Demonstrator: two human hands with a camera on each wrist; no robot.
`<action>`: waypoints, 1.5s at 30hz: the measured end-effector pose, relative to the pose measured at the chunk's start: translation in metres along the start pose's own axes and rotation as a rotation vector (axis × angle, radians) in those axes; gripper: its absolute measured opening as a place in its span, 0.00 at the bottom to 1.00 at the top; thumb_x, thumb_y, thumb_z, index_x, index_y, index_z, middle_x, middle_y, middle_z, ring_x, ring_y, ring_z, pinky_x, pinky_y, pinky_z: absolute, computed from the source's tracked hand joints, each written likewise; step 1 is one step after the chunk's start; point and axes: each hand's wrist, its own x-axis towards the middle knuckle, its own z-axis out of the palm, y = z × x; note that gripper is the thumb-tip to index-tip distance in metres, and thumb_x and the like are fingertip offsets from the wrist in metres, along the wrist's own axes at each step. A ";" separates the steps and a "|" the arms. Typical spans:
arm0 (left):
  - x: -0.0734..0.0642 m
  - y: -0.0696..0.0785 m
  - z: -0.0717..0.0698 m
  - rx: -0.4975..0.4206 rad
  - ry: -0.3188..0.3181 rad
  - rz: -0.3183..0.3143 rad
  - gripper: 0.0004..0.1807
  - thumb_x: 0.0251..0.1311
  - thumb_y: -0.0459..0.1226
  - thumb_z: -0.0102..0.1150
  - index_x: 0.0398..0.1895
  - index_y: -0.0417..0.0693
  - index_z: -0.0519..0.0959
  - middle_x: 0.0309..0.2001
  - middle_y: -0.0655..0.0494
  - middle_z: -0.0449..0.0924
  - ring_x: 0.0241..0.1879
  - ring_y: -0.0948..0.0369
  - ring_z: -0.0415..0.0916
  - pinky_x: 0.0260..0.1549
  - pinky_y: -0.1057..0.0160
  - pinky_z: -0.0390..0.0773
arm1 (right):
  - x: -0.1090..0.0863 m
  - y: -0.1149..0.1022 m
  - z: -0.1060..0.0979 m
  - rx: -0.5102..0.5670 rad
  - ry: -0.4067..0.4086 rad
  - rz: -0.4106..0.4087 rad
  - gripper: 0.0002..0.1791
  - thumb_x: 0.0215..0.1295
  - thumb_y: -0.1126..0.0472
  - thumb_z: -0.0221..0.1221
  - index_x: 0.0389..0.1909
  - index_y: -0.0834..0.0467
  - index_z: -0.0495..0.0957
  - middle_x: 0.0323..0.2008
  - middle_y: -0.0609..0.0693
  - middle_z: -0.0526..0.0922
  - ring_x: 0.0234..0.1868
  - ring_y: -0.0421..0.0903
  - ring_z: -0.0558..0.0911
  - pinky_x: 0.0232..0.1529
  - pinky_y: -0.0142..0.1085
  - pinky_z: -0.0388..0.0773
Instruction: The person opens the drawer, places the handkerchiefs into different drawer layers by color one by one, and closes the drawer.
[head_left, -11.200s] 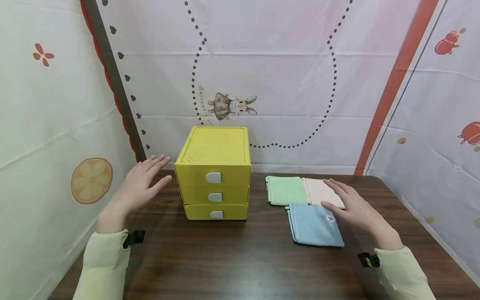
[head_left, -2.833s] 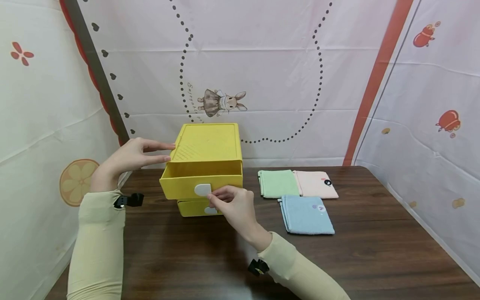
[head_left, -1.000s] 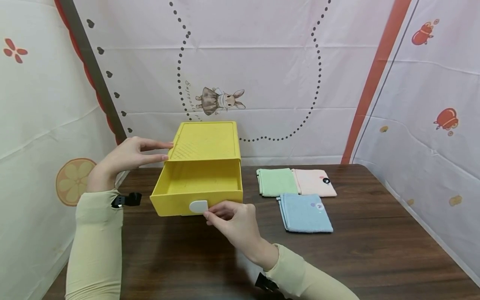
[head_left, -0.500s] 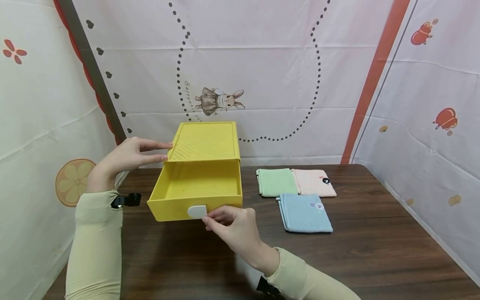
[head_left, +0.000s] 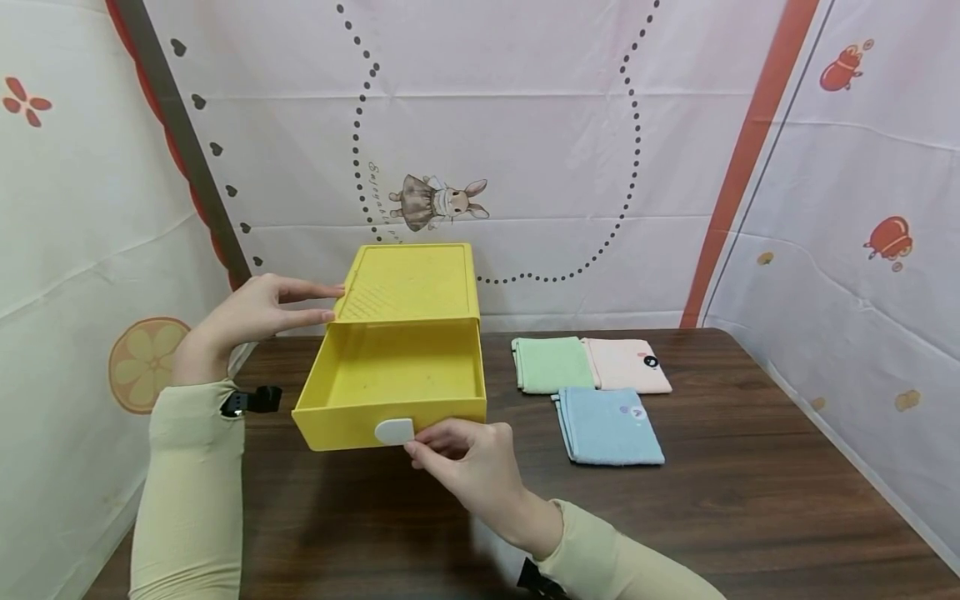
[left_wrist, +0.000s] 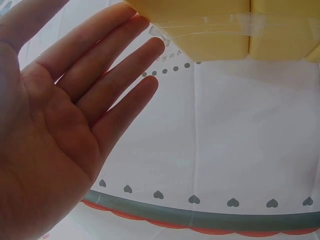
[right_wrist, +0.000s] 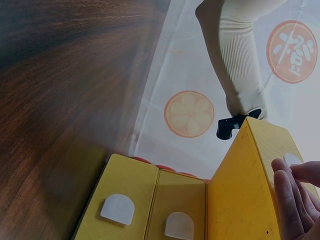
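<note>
A yellow drawer cabinet stands on the table with its top drawer pulled far out; the drawer's inside is bare. My right hand pinches the white handle at its right edge, and the right wrist view shows the fingers against the drawer front. At the cabinet's upper left side, my left hand rests its straight fingertips near the top edge. The left wrist view shows that palm spread, fingers reaching to the yellow side. Both lower drawers are closed, hidden from the head view.
Right of the cabinet lie three folded cloths: a green one, a pink one and a blue one in front of them. Patterned white sheeting encloses the dark wooden table at the back and sides.
From fully closed at first, the top drawer has come out toward me, drawn by my right hand on its handle. My left hand moved onto the cabinet's side and has stayed there. The cloths lie unmoved.
</note>
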 end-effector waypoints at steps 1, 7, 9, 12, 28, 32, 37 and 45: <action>0.000 0.000 0.000 0.000 0.001 0.000 0.28 0.54 0.58 0.62 0.57 0.60 0.78 0.58 0.51 0.78 0.57 0.49 0.73 0.51 0.38 0.72 | 0.000 0.000 0.000 0.000 0.000 -0.002 0.04 0.60 0.59 0.64 0.31 0.56 0.85 0.24 0.47 0.87 0.25 0.33 0.84 0.27 0.25 0.80; 0.000 -0.001 0.000 -0.002 0.001 0.002 0.28 0.54 0.58 0.62 0.57 0.60 0.78 0.57 0.51 0.78 0.56 0.50 0.74 0.51 0.39 0.73 | -0.002 0.001 -0.001 -0.011 -0.006 0.012 0.05 0.60 0.58 0.64 0.30 0.55 0.84 0.24 0.46 0.87 0.25 0.31 0.83 0.27 0.25 0.79; 0.001 0.000 0.000 0.000 0.000 0.003 0.28 0.54 0.58 0.62 0.57 0.60 0.78 0.57 0.51 0.78 0.57 0.50 0.73 0.51 0.38 0.72 | -0.003 0.001 -0.001 -0.008 -0.008 0.025 0.04 0.60 0.58 0.65 0.30 0.55 0.84 0.24 0.46 0.87 0.25 0.31 0.83 0.26 0.25 0.79; 0.001 -0.001 0.000 0.002 -0.001 0.004 0.28 0.54 0.58 0.62 0.57 0.60 0.78 0.57 0.51 0.78 0.57 0.49 0.73 0.51 0.38 0.72 | -0.005 0.001 0.000 0.001 -0.009 0.035 0.04 0.59 0.58 0.65 0.30 0.54 0.85 0.25 0.46 0.87 0.25 0.31 0.84 0.26 0.25 0.79; 0.000 0.000 0.000 0.001 0.005 0.008 0.27 0.55 0.57 0.62 0.57 0.60 0.79 0.56 0.51 0.79 0.56 0.49 0.75 0.50 0.40 0.74 | -0.010 -0.002 0.000 -0.045 -0.003 -0.069 0.02 0.56 0.66 0.66 0.27 0.61 0.84 0.21 0.50 0.86 0.22 0.33 0.84 0.24 0.22 0.77; 0.000 0.000 0.000 0.004 0.002 0.007 0.28 0.54 0.58 0.62 0.57 0.60 0.78 0.57 0.51 0.78 0.56 0.49 0.74 0.50 0.40 0.73 | -0.011 0.001 0.000 -0.039 -0.011 -0.069 0.02 0.56 0.66 0.66 0.27 0.62 0.85 0.21 0.50 0.86 0.22 0.34 0.84 0.24 0.22 0.78; 0.000 0.000 0.000 0.001 0.001 0.004 0.27 0.54 0.58 0.62 0.57 0.60 0.79 0.57 0.51 0.78 0.56 0.50 0.74 0.51 0.40 0.73 | -0.012 0.004 0.001 -0.038 -0.018 -0.081 0.01 0.56 0.66 0.66 0.29 0.61 0.85 0.22 0.50 0.87 0.22 0.34 0.84 0.24 0.22 0.78; 0.001 0.000 0.000 0.006 0.002 0.010 0.27 0.55 0.57 0.62 0.57 0.60 0.78 0.57 0.52 0.78 0.56 0.50 0.74 0.51 0.40 0.73 | -0.014 0.007 -0.004 -0.075 -0.019 -0.089 0.02 0.56 0.63 0.67 0.30 0.58 0.86 0.23 0.47 0.87 0.23 0.31 0.83 0.25 0.21 0.77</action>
